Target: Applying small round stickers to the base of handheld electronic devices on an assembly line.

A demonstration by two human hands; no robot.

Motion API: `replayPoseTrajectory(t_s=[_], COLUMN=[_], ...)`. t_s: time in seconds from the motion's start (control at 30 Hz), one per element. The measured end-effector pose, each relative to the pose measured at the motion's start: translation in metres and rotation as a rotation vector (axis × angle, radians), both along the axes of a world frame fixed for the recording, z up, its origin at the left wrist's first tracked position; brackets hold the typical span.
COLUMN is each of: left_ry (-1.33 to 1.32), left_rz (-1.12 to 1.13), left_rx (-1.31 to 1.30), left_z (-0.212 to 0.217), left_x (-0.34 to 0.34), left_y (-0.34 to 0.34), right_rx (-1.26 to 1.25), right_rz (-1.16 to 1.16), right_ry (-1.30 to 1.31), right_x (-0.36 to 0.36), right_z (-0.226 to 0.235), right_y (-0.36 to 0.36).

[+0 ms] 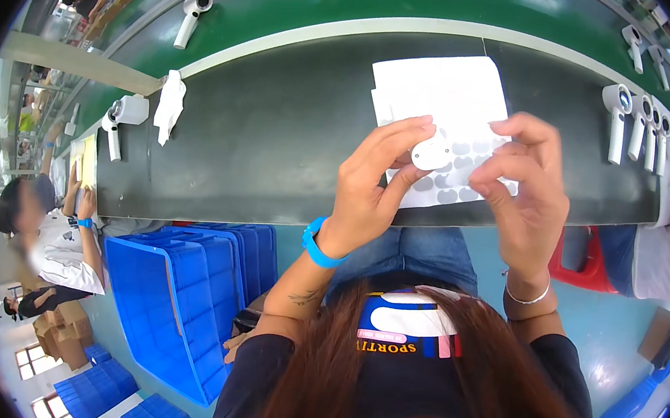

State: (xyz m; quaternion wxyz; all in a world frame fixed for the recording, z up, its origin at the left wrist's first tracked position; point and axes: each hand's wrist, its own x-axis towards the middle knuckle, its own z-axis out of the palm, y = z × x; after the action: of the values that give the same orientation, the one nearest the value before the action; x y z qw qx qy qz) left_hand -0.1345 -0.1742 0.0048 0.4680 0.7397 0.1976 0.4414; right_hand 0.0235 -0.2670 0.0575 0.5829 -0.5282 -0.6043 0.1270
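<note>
My left hand (370, 176) pinches a small white rounded plastic part (430, 155) with small dark dots on its face, between thumb and fingers. To its right, my right hand (532, 188) is raised with fingers curled but apart, and nothing shows between them. Beneath both hands lie white paper sheets (436, 80) on the dark table mat. Rows of grey rounded stickers (447, 196) cover the near part of the top sheet, partly hidden by my hands.
White handheld fans (617, 123) stand in a row at the right. Another fan (112, 138), a white box (132, 109) and a white cloth (170, 107) are at the left. A green conveyor (272, 19) runs behind. Blue crates (173, 298) stand below left; co-workers sit on both sides.
</note>
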Motion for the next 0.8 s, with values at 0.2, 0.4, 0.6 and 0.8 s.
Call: replayPoseTrajectory(t_s=[0.2,0.4,0.6,0.8], left_ry=[-0.108,-0.105,-0.110,-0.113], left_rz=[-0.088,-0.242,-0.312,-0.325], left_rx=[-0.172,-0.361,-0.443,-0.478], left_z=[0.004,0.010,0.012,0.012], left_x=[0.005,0.004,0.006,0.006], left_y=[-0.006,-0.010,-0.011,-0.012], right_rx=[-0.146,-0.234,-0.277,-0.268], right_rz=[0.027,0.120,0.094,0.053], right_ry=[0.132,0.488,0.457,0.422], right_x=[0.000,0.001,0.004,0.003], right_z=[0.000,-0.004,-0.001,-0.001], right_y=[-0.003,-0.003,-0.005,-0.005])
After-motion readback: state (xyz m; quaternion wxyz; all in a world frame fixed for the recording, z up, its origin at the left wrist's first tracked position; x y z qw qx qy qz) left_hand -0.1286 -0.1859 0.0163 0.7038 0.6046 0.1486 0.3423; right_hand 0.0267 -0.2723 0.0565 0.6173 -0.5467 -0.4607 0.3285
